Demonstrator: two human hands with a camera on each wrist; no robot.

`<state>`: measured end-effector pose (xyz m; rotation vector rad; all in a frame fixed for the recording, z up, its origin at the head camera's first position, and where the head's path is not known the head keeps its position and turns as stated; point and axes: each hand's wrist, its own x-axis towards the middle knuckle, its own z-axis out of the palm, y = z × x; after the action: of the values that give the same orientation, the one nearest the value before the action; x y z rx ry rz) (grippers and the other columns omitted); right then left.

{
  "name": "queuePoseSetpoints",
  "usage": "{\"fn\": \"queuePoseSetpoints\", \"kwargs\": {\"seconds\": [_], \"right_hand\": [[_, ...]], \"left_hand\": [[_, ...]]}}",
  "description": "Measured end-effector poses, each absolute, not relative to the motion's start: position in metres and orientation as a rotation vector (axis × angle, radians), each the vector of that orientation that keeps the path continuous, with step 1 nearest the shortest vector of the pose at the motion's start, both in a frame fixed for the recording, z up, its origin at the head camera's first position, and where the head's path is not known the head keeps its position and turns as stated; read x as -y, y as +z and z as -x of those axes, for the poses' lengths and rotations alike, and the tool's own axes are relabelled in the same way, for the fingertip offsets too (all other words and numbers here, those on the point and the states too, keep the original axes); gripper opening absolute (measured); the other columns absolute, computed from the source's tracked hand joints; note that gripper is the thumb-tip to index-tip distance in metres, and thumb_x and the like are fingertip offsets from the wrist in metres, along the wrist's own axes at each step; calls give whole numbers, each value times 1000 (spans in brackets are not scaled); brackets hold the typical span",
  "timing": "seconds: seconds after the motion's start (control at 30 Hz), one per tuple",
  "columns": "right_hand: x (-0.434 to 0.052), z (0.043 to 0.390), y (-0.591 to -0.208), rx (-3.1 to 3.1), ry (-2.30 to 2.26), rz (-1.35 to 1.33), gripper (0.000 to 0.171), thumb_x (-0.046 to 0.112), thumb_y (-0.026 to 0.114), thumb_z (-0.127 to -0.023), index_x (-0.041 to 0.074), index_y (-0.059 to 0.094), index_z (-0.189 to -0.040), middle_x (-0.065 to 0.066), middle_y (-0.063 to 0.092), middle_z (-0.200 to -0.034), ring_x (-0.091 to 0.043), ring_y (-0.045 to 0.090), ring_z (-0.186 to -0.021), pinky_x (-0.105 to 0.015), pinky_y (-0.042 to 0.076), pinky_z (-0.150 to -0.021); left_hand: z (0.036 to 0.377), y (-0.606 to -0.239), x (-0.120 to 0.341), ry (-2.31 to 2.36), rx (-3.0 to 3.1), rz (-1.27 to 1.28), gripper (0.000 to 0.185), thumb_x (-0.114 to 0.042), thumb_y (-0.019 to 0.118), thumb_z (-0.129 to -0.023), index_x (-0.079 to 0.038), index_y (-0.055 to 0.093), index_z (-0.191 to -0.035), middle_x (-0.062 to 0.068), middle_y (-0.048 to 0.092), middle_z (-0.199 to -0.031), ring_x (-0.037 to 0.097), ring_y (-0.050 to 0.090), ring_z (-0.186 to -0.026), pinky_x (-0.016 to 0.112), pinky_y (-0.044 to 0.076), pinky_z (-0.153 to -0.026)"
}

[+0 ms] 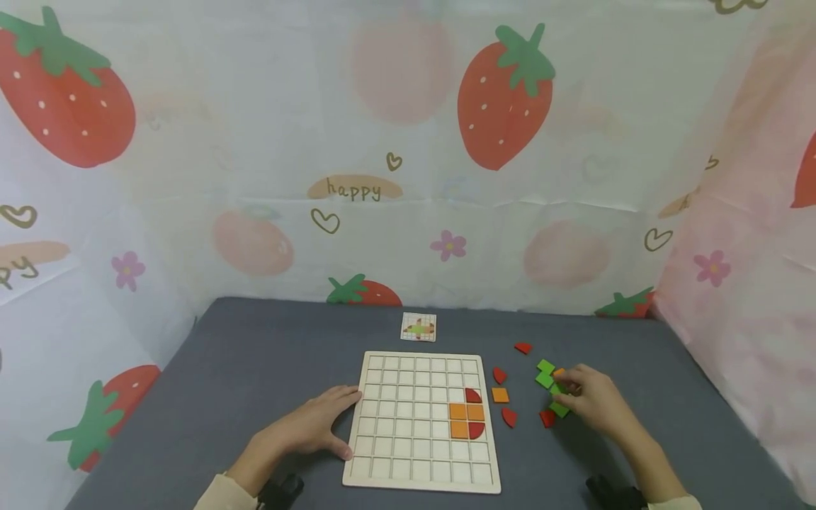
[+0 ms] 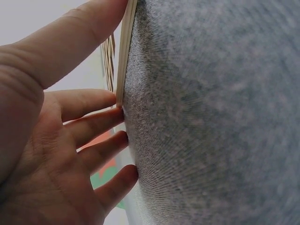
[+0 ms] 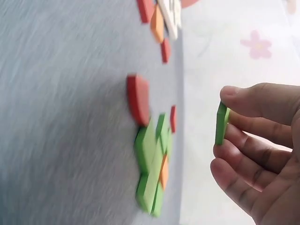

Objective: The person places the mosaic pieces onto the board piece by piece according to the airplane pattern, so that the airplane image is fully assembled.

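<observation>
The right hand [image 1: 596, 402] has its thumb and fingertips clamped on a green tile [image 3: 221, 123], held up off the table [image 1: 287, 340]; the left hand [image 1: 312, 425] has its fingers apart, thumb and fingertips touching the left edge of the board [image 1: 389, 446]. Just beside and below the right hand lie more green tiles [image 1: 545, 367], a bit of orange showing among them and a red tile [image 1: 547, 418] at their near end. Between this cluster and the board are three red pieces [image 1: 509, 416] and an orange square [image 1: 500, 395]. The board's grid bears three orange squares [image 1: 457, 411] and two red quarter-rounds [image 1: 476, 431] near its right edge. A small picture card [image 1: 418, 319] lies beyond its far edge. The table is dark grey, its surface finely speckled close up. Pale cloth [image 1: 287, 106] hangs around it, creased and printed with strawberries [image 1: 506, 106], flowers [image 1: 448, 245], hearts and "happy".
</observation>
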<state>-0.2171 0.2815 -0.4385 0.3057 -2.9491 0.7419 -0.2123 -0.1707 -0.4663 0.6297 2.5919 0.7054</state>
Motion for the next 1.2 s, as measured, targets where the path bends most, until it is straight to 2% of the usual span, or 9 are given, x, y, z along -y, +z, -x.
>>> {"fn": "queuePoseSetpoints", "kwargs": {"seconds": [0.17,0.27,0.67,0.9,1.2], "right_hand": [[-269,217,-435,2911,740,-375,27,14,70,-75,4,67,-101,0,56,-83,-11,48,-74,-22,41,-59],[-261,218,-433,2913,736,-390,28,14,70,-76,5,67,-102,1,55,-83,-11,47,-74,-22,41,-60],[-235,218,-432,2901,849,-414,28,13,72,-74,6,68,-101,2,58,-86,-10,52,-79,-28,50,-72],[-224,219,-432,2894,854,-485,27,15,71,-75,8,68,-101,4,57,-87,-9,51,-79,-23,48,-70],[-209,219,-432,2921,920,-554,28,18,71,-76,8,68,-101,3,59,-92,-11,55,-82,-24,49,-70]], "left_hand": [[213,-468,171,728,-2589,-615,97,-45,75,-61,-8,32,-140,12,29,-147,35,23,-137,60,24,-102],[213,-468,171,733,-2591,-609,97,-45,76,-61,-8,33,-140,12,30,-147,35,24,-137,60,24,-102],[213,-468,170,762,-2570,-595,98,-44,76,-61,-9,32,-141,11,28,-147,34,22,-137,56,25,-104],[213,-467,168,765,-2570,-576,97,-42,77,-61,-9,32,-141,11,28,-147,33,22,-137,56,25,-104],[213,-468,169,752,-2578,-602,96,-43,77,-62,-9,32,-140,12,29,-147,34,23,-137,57,26,-103]]}}
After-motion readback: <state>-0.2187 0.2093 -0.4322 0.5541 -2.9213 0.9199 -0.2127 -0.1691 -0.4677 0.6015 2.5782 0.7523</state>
